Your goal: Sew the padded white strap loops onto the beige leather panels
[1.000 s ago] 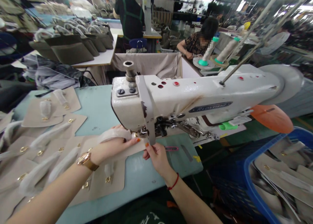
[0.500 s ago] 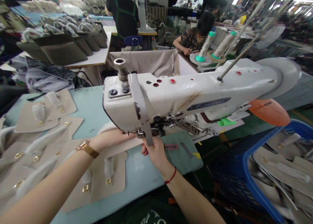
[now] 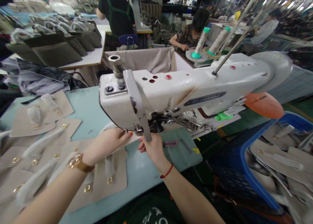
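A white sewing machine stands over the light blue table. Beneath its needle end lies a beige panel, mostly hidden by the machine head and my hands. My left hand rests palm down on this panel, fingers stretched toward the presser foot. At the panel's right edge is my right hand, its fingers curled and closed on the edge, just behind the grey metal lever that hides part of the grip. Close by lie pink-handled thread snips.
Beige panels with wrapped handles and gold rings cover the table's left side. A blue basket of similar pieces stands at right. Thread cones rise behind the machine. Dark bags and two co-workers are farther back.
My left hand has drawn back slightly from under the machine head, so more of its fingers show. My right hand stays near the lever. The whole view has shifted a little.
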Tool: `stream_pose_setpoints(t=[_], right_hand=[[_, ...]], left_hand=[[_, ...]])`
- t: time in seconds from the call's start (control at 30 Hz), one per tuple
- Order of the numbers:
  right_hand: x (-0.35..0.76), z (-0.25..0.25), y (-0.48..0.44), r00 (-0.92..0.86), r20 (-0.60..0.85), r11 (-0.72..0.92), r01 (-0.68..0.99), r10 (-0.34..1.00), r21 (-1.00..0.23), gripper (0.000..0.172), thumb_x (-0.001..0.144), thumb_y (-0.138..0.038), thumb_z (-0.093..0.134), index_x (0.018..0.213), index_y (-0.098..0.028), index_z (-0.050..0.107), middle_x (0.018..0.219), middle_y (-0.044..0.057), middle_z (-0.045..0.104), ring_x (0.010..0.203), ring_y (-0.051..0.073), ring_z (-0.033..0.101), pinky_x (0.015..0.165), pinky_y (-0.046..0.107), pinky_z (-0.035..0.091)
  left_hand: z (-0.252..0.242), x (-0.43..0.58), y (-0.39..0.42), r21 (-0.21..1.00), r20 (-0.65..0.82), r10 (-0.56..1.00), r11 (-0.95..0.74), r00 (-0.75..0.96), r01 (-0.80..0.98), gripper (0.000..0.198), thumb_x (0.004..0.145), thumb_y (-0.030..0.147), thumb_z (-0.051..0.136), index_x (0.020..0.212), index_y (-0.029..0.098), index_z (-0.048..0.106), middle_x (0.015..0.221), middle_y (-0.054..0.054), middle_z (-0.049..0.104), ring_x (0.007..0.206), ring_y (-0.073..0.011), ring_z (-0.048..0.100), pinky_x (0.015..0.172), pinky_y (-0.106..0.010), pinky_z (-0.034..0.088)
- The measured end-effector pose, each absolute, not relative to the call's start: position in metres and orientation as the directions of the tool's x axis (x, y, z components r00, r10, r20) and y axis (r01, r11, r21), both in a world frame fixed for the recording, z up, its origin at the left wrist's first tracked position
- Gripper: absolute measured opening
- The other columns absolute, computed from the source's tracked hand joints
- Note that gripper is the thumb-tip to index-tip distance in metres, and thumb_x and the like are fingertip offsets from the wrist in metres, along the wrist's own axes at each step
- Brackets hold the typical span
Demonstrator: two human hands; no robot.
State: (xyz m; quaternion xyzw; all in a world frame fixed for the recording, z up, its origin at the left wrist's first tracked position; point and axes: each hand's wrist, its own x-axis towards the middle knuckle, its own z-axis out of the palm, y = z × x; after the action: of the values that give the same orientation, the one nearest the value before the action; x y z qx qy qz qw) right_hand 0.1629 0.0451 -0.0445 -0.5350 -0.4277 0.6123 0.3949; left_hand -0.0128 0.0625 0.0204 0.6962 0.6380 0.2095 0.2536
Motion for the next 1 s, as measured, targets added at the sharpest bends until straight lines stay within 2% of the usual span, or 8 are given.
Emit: stream_pose_setpoints(t=[0.07, 0.13, 0.23, 0.3, 0.37, 0.53, 0.7, 1.0], right_hand=[[0.162, -0.045, 0.045, -0.107, -0.33, -0.335, -0.036, 0.938, -0.941, 0.04, 0.085, -0.047, 0.054, 0.065, -0.013, 0.061, 0.048, 0.003, 0.063, 0.036, 0.01, 0.055, 0.037, 0.016, 0.042], [0.162, -0.045, 0.045, -0.106, -0.329, -0.336, -0.046, 0.938, -0.941, 0.04, 0.086, -0.047, 0.054, 0.065, -0.014, 0.061, 0.048, 0.002, 0.063, 0.035, 0.011, 0.055, 0.036, 0.017, 0.042], [0.163, -0.048, 0.044, -0.118, -0.291, -0.297, -0.035, 0.949, -0.954, 0.041, 0.086, -0.05, 0.054, 0.068, -0.014, 0.063, 0.05, 0.003, 0.064, 0.037, 0.011, 0.057, 0.038, 0.017, 0.044], [0.164, -0.05, 0.044, -0.121, -0.262, -0.265, -0.009, 0.957, -0.964, 0.043, 0.086, -0.052, 0.053, 0.07, -0.014, 0.064, 0.052, 0.004, 0.065, 0.04, 0.012, 0.06, 0.041, 0.019, 0.047], [0.166, -0.051, 0.044, -0.129, -0.224, -0.224, 0.02, 0.966, -0.974, 0.044, 0.087, -0.053, 0.052, 0.07, -0.014, 0.065, 0.053, 0.004, 0.065, 0.042, 0.013, 0.061, 0.043, 0.019, 0.048], [0.175, -0.05, 0.038, -0.187, -0.151, -0.155, -0.01, 0.971, -0.988, 0.043, 0.089, -0.05, 0.05, 0.071, -0.014, 0.064, 0.052, 0.002, 0.063, 0.041, 0.011, 0.057, 0.044, 0.018, 0.046], [0.187, -0.068, 0.016, -0.217, -0.175, -0.185, -0.027, 0.96, -0.982, 0.038, 0.091, -0.045, 0.049, 0.081, -0.013, 0.065, 0.058, 0.002, 0.064, 0.046, 0.01, 0.058, 0.047, 0.018, 0.044], [0.207, -0.132, -0.015, -0.272, -0.182, -0.118, 0.236, 0.945, -0.965, 0.032, 0.096, -0.033, 0.043, 0.081, -0.015, 0.065, 0.062, 0.001, 0.064, 0.052, 0.01, 0.058, 0.053, 0.018, 0.043]], left_hand=[[0.015, -0.006, 0.028, 0.603, 0.035, 0.997, -0.07, 0.062, 0.795, 0.026, 0.081, 0.044, 0.06, 0.084, 0.021, 0.072, 0.092, -0.01, 0.072, 0.087, -0.0307, 0.064, 0.081, -0.041, 0.046], [0.003, 0.007, -0.005, 0.744, 0.077, 0.997, -0.051, -0.01, 0.666, 0.022, 0.083, 0.042, 0.06, 0.083, 0.022, 0.069, 0.089, -0.007, 0.069, 0.082, -0.0237, 0.061, 0.076, -0.034, 0.045], [-0.029, 0.035, -0.028, 0.965, -0.259, 0.961, 0.262, -0.103, 0.021, 0.03, 0.079, 0.047, 0.067, 0.091, 0.02, 0.066, 0.072, -0.001, 0.059, 0.056, -0.0116, 0.047, 0.05, -0.022, 0.036], [-0.048, 0.052, -0.021, 0.83, -0.422, 0.905, 0.365, -0.048, -0.422, 0.04, 0.074, 0.05, 0.073, 0.097, 0.018, 0.065, 0.072, 0.001, 0.054, 0.054, -0.008, 0.042, 0.045, -0.018, 0.031], [-0.059, 0.062, -0.002, 0.731, -0.417, 0.909, 0.328, -0.01, -0.598, 0.044, 0.068, 0.051, 0.077, 0.092, 0.016, 0.065, 0.071, 0.002, 0.054, 0.055, -0.007, 0.043, 0.046, -0.017, 0.032], [-0.062, 0.062, 0.031, 0.767, -0.39, 0.921, 0.33, 0.009, -0.55, 0.038, 0.07, 0.046, 0.076, 0.063, 0.013, 0.06, 0.051, 0.003, 0.046, 0.049, -0.0098, 0.042, 0.049, -0.024, 0.036], [-0.066, 0.057, 0.031, 0.825, -0.406, 0.906, 0.308, -0.118, -0.473, 0.041, 0.068, 0.04, 0.078, 0.054, 0.017, 0.048, 0.05, 0.007, 0.038, 0.048, -0.0066, 0.032, 0.047, -0.022, 0.027], [-0.056, 0.059, 0.036, 0.859, -0.341, 0.937, 0.28, -0.071, -0.429, 0.043, 0.07, 0.045, 0.074, 0.058, 0.019, 0.042, 0.052, 0.009, 0.031, 0.049, -0.0069, 0.024, 0.046, -0.023, 0.021]])
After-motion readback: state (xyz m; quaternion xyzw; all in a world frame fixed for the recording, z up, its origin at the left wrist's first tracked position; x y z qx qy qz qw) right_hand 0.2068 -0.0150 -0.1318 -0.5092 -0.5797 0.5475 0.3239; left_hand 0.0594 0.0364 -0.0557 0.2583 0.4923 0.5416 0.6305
